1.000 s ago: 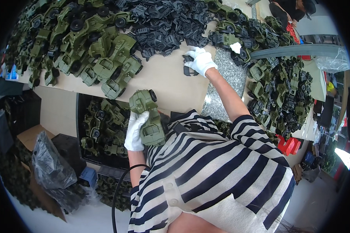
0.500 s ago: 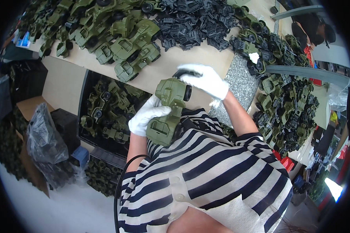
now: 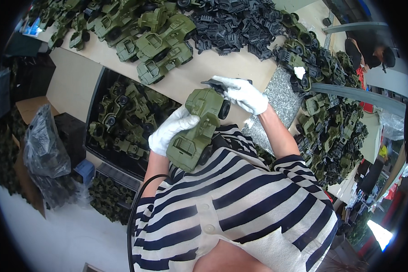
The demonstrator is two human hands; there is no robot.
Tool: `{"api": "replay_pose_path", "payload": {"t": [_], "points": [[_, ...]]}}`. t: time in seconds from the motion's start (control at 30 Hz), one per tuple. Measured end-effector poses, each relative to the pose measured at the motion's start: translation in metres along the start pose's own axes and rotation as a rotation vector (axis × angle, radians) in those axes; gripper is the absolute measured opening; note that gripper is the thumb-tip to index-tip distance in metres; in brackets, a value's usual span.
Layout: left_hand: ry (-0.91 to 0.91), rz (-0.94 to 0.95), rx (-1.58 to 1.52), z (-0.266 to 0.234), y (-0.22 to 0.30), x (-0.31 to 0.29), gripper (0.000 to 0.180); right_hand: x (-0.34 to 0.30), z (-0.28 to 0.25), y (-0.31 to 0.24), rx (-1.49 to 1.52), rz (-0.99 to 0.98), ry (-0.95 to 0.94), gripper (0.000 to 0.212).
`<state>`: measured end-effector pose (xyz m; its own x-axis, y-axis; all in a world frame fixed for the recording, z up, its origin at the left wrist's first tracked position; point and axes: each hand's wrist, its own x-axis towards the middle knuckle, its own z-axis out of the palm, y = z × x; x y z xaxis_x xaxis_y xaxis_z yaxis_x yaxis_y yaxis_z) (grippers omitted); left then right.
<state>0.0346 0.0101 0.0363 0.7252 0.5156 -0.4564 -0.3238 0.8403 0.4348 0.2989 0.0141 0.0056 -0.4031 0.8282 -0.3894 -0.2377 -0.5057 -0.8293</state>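
Left hand (image 3: 171, 129), white-gloved: we note the fingers curled round the side of an olive-green toy armoured car (image 3: 197, 127), thumb lying over its upper hull, so the grip is closed on the body. The car is held in the air above the near edge of the worktop (image 3: 240, 68), close to the striped shirt (image 3: 231, 204), tilted with its nose up toward the worktop and its rear down toward the person.

Right hand (image 3: 242, 94), also gloved: fingers nearly closed, pinching a small dark plastic part (image 3: 211, 84) against the nose of the car. We cannot tell whether the part is seated on the car or only touching it. A black wheel (image 3: 224, 109) shows on the car just below this hand.

Surroundings: on the far left part of the worktop stands a group of finished green toy vehicles (image 3: 161, 43). Beside them, toward the far middle, lies a heap of dark grey plastic parts (image 3: 233, 22). More green vehicles are piled along the right edge (image 3: 326, 113). Below the near-left edge a black crate (image 3: 122, 115) is filled with further green vehicles. A grey speckled mat (image 3: 281, 97) lies just behind the right wrist. A black plastic bag (image 3: 43, 145) sits on the floor at left. Another person (image 3: 371, 50) is at the far right corner.
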Motion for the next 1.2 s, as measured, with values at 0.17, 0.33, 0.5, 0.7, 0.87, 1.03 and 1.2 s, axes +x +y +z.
{"api": "replay_pose_path", "payload": {"t": [0.17, 0.33, 0.5, 0.7, 0.87, 1.03, 1.2], "points": [[0.018, 0.012, -0.073, 0.005, -0.001, -0.004, 0.081, 0.004, -0.004, 0.026, 0.123, 0.018, -0.033, 0.053], [0.049, 0.014, -0.111, 0.010, 0.001, -0.008, 0.080, 0.005, 0.006, 0.019, 0.199, -0.001, -0.060, 0.052], [0.023, 0.039, -0.059, 0.003, -0.002, -0.006, 0.081, 0.004, 0.011, 0.008, 0.118, 0.059, -0.057, 0.053], [0.016, 0.071, 0.002, 0.005, -0.002, 0.002, 0.080, 0.009, -0.001, 0.009, -0.063, -0.095, -0.140, 0.048], [0.241, 0.267, 0.193, 0.021, -0.014, 0.012, 0.119, 0.018, 0.025, -0.002, -0.051, -0.171, -0.032, 0.059], [0.120, 0.713, 0.598, -0.020, -0.021, 0.026, 0.112, 0.015, 0.057, 0.007, -0.471, -0.372, 0.153, 0.046], [0.262, 0.847, 0.904, -0.003, -0.007, 0.017, 0.096, 0.001, 0.084, 0.020, -0.347, -0.540, 0.209, 0.054]]}}
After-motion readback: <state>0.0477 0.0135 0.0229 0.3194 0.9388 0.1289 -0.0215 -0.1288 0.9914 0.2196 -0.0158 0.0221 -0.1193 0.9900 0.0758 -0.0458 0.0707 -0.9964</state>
